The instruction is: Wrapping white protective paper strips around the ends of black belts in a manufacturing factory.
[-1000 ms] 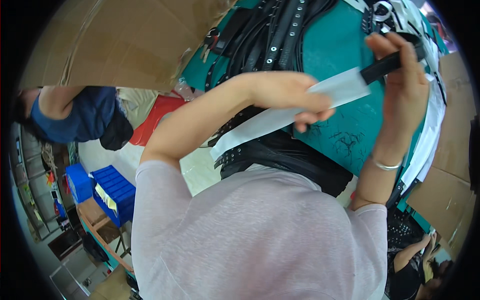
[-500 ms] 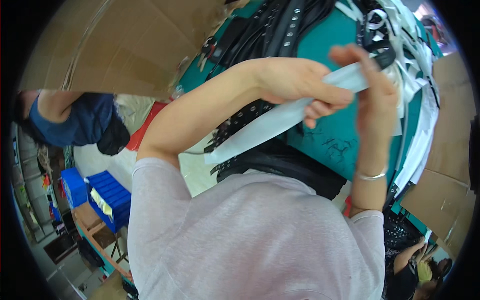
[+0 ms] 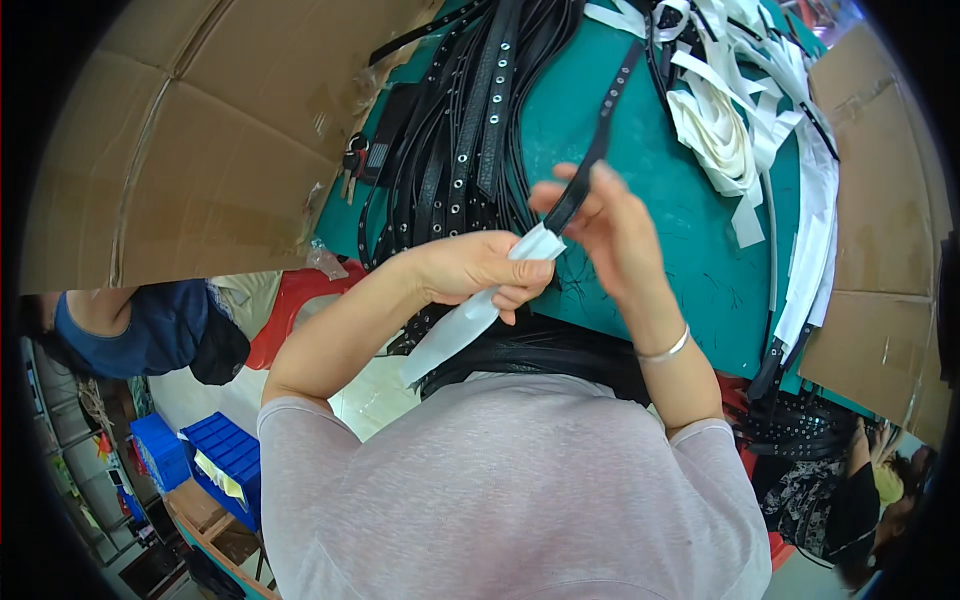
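Observation:
A long white sleeve (image 3: 455, 338) is gripped by my left hand (image 3: 487, 270), thumb on top, and it slants down toward my body. Out of its upper end comes a black belt (image 3: 568, 205) with a row of metal eyelets, its free end pointing up and away. My right hand (image 3: 612, 222) is closed around this belt just above the sleeve's mouth, the strap passing between thumb and fingers. How far the belt reaches inside the sleeve is hidden. Below my hands, more black strap material (image 3: 560, 352) hangs at the table's near edge.
Many black eyelet belts (image 3: 460, 130) lie on the green table (image 3: 690, 240), with keys (image 3: 352, 165) beside them. White sleeves (image 3: 715, 140) are heaped at the right. Cardboard walls (image 3: 220, 150) rise on both sides. Other people sit at left and lower right; blue crates (image 3: 225, 455) stand lower left.
Both hands have moved left and lower in view, with the sleeve. The right hand has left the sleeve and now holds the belt, whose length shows beyond the sleeve's mouth.

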The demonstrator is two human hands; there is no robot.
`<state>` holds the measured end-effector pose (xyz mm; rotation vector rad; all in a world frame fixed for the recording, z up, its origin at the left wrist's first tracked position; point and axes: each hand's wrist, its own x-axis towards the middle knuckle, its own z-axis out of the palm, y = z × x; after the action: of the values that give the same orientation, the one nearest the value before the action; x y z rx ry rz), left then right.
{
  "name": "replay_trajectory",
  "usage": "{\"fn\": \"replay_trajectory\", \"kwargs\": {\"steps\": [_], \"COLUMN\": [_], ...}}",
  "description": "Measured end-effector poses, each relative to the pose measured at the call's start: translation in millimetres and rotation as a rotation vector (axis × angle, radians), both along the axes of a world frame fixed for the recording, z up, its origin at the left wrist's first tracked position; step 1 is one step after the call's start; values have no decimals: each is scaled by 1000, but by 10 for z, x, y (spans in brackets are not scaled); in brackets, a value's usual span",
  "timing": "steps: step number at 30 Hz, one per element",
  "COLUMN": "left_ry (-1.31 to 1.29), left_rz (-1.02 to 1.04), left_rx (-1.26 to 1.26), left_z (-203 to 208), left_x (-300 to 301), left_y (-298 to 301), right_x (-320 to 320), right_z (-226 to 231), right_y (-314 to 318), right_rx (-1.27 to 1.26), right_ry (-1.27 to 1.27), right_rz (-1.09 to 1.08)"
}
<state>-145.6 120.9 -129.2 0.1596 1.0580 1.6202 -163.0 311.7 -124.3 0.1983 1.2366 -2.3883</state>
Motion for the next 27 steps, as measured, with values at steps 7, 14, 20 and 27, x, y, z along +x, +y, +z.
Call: {"fn": "replay_trajectory", "kwargs": {"steps": [7, 14, 20, 27], "left_ry": [-109, -91, -10, 22], "left_rz": [16, 5, 34, 8], "left_rx": [44, -31, -38, -39], "left_z": [-237, -312, -357, -303], "left_x": [51, 139, 97, 87], "left_y": [-18, 43, 40, 88], "right_x": [256, -332, 117, -347], "right_z": [-164, -446, -306, -88], "right_y": [-124, 228, -28, 318], "right_rx": [337, -5, 251, 100], "right_ry": [261, -160, 205, 197], "right_rz": [0, -249, -194, -435]}}
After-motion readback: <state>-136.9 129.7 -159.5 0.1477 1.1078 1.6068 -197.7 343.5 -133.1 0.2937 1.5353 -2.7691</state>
